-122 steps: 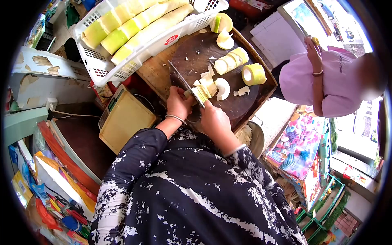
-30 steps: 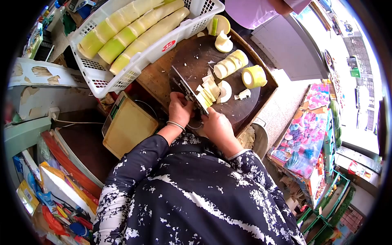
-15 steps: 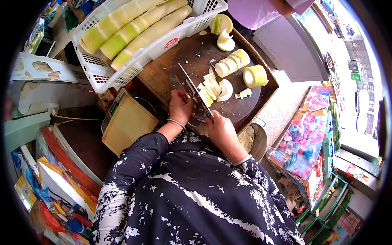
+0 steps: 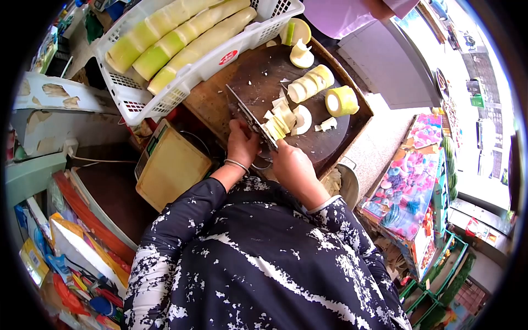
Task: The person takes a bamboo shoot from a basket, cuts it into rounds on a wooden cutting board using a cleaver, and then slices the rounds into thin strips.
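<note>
My right hand [image 4: 295, 166] is wrapped round the handle of a knife [image 4: 250, 116], whose long blade slants up and left over the round dark chopping board [image 4: 327, 140]. My left hand [image 4: 243, 146] has its fingers curled beside the blade's left side, near the board's edge; the blade hides whatever they hold. Right against the blade lie pale yellow-green slices [image 4: 279, 122] of what looks like bamboo shoot. Beyond them rest a cut round [image 4: 301, 120], a row of thick rounds [image 4: 311, 83], a stubby chunk [image 4: 341, 102] and small scraps [image 4: 326, 125].
A white plastic basket [image 4: 190, 82] with whole peeled stalks [image 4: 190, 41] stands at the upper left. Left of my arm is a scale with a yellowish tray [image 4: 173, 168]. A metal bowl [image 4: 348, 187] sits below the board's right side. Another person's lilac clothing [image 4: 341, 16] shows at the top.
The knife and my right hand have shifted slightly left and up. The blade now lies left of the slices, close against them. My left hand has barely moved.
</note>
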A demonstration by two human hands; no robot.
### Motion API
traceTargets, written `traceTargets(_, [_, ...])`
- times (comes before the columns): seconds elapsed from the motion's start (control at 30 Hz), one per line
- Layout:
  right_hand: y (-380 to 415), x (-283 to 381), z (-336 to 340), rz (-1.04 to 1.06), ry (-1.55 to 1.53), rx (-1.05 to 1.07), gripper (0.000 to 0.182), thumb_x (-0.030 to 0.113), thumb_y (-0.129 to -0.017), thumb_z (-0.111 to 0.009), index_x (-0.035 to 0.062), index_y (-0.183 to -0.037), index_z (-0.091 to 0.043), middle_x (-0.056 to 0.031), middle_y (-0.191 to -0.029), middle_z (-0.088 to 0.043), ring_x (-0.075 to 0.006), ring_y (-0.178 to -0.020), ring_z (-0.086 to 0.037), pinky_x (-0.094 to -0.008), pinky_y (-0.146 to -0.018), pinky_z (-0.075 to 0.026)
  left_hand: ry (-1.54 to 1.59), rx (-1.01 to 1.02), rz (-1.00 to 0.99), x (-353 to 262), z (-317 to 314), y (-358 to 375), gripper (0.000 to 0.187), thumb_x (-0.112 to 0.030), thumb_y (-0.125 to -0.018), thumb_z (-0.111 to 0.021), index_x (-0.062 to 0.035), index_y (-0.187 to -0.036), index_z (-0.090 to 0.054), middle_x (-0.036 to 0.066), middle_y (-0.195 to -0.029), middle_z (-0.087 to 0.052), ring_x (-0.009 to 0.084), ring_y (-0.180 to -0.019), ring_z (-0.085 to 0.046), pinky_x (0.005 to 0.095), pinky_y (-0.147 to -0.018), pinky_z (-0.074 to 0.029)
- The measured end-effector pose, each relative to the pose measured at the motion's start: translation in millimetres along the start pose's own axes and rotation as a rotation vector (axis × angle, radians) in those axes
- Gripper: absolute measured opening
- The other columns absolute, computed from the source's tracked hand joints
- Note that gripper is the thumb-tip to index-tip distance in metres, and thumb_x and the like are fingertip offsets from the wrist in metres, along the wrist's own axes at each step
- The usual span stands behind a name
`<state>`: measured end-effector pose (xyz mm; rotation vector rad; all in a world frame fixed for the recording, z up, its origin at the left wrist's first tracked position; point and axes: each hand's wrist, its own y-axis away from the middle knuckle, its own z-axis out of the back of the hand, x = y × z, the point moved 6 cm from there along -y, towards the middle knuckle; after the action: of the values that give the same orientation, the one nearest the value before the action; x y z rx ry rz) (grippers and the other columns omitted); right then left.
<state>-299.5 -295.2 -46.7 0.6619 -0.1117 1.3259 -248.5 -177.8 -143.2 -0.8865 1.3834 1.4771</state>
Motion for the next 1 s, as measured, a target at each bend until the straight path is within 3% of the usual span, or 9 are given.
traceTargets(0.2, [-13.9, -10.6, -13.6, -0.03, -0.022, -0.074, 0.019, 0.02, -0.085, -0.054, 0.0017, -0.085, -0.053, -0.0226, -0.072, -0.062, -0.0406, -0.071, -0.062, -0.0487, -0.064, -0.049, -0.114, -0.038, -0.165, -9.6, 3.3, 2.9, 0.021, -0.002, -0.081, -0.056, -0.0033, -0.093, -0.039, 0.009, -0.069, -0.055, 0.0198, -0.047, -0.056, 0.0312, -0.041, -0.046])
traceTargets(0.33, [-10.5, -25.4, -3.6, 0.018, -0.163, -0.217, 0.022, 0.024, -0.085, -0.055, 0.0019, -0.088, -0.055, -0.0226, -0.072, -0.062, -0.0408, -0.071, -0.061, -0.0492, -0.064, -0.048, 0.013, 0.126, 0.015, -11.4, 6.8, 5.1, 0.019, -0.002, -0.083, -0.058, -0.0036, -0.092, -0.042, 0.007, -0.072, -0.059, 0.0154, -0.049, -0.057, 0.0284, -0.041, -0.044])
traceTargets(0.4, [-3.0, -27.3, 7.1, -0.021, -0.204, -0.242, 0.022, 0.024, -0.085, -0.055, 0.0022, -0.088, -0.056, -0.0229, -0.072, -0.061, -0.0409, -0.071, -0.061, -0.0498, -0.064, -0.048, -0.044, -0.009, -0.011, -11.4, 31.0, 0.9, 0.019, -0.004, -0.082, -0.062, -0.0038, -0.092, -0.046, 0.007, -0.076, -0.06, 0.0134, -0.054, -0.056, 0.0258, -0.05, -0.045])
traceTargets(0.47, [4.2, -28.6, 12.5, -0.04, -0.225, -0.253, 0.021, 0.024, -0.085, -0.056, 0.0032, -0.086, -0.056, -0.0229, -0.071, -0.061, -0.0406, -0.071, -0.061, -0.0499, -0.064, -0.048, -0.258, -0.227, -0.29, -35.4, 59.8, -1.9, 0.018, -0.006, -0.081, -0.064, -0.0034, -0.09, -0.049, 0.007, -0.077, -0.057, 0.0111, -0.067, -0.054, 0.0256, -0.062, -0.045])
traceTargets(0.53, [9.8, -25.2, 12.7, -0.029, -0.239, -0.229, 0.018, 0.021, -0.085, -0.059, 0.0028, -0.085, -0.057, -0.0236, -0.069, -0.06, -0.0416, -0.069, -0.06, -0.0482, -0.061, -0.047, 0.0, -0.139, -0.505, -96.0, 59.9, 15.3, 0.014, -0.006, -0.085, -0.06, -0.0031, -0.092, -0.048, 0.002, -0.076, -0.051, 0.0064, -0.063, -0.049, 0.0214, -0.06, -0.044])
traceTargets(0.67, [17.7, -16.9, -1.1, 0.046, -0.222, -0.167, 0.019, 0.024, -0.083, -0.056, 0.0057, -0.083, -0.055, -0.0209, -0.068, -0.061, -0.0395, -0.067, -0.061, -0.0492, -0.062, -0.049, -0.13, 0.054, -0.773, -175.4, 17.7, 36.8, 0.014, -0.003, -0.085, -0.059, -0.0022, -0.093, -0.047, 0.0, -0.08, -0.051, 0.0057, -0.068, -0.051, 0.02, -0.06, -0.044])
traceTargets(0.77, [12.5, -20.1, -20.2, 0.096, -0.286, -0.134, 0.02, 0.025, -0.083, -0.057, 0.0054, -0.081, -0.057, -0.0208, -0.069, -0.061, -0.0385, -0.067, -0.062, -0.0478, -0.062, -0.05, -0.456, 0.309, -0.775, -177.9, -45.4, 27.4, 0.024, -0.011, -0.078, -0.066, -0.0048, -0.096, -0.052, 0.008, -0.079, -0.056, 0.0135, -0.064, -0.056, 0.0262, -0.058, -0.048])
traceTargets(0.87, [9.7, -27.3, -28.2, 0.064, -0.201, -0.104, 0.021, 0.025, -0.082, -0.057, 0.0035, -0.081, -0.06, -0.021, -0.069, -0.062, -0.038, -0.068, -0.063, -0.0469, -0.063, -0.051, -1.013, 0.409, -0.718, -141.2, -100.1, 18.0, 0.055, -0.038, -0.071, -0.073, -0.0098, -0.112, -0.047, 0.018, -0.1, -0.051, 0.0339, -0.092, -0.056, 0.0409, -0.08, -0.047])
traceTargets(1.0, [6.7, -37.3, -37.9, 0.135, -0.214, -0.161, 0.024, 0.025, -0.08, -0.057, 0.0013, -0.083, -0.062, -0.0201, -0.066, -0.062, -0.0358, -0.061, -0.062, -0.045, -0.056, -0.05, -1.23, 0.462, -0.538, -120.5, -130.1, 18.9, 0.061, -0.033, -0.067, -0.076, -0.0127, -0.116, -0.047, 0.021, -0.114, -0.038, 0.0396, -0.094, -0.055, 0.0419, -0.081, -0.049])
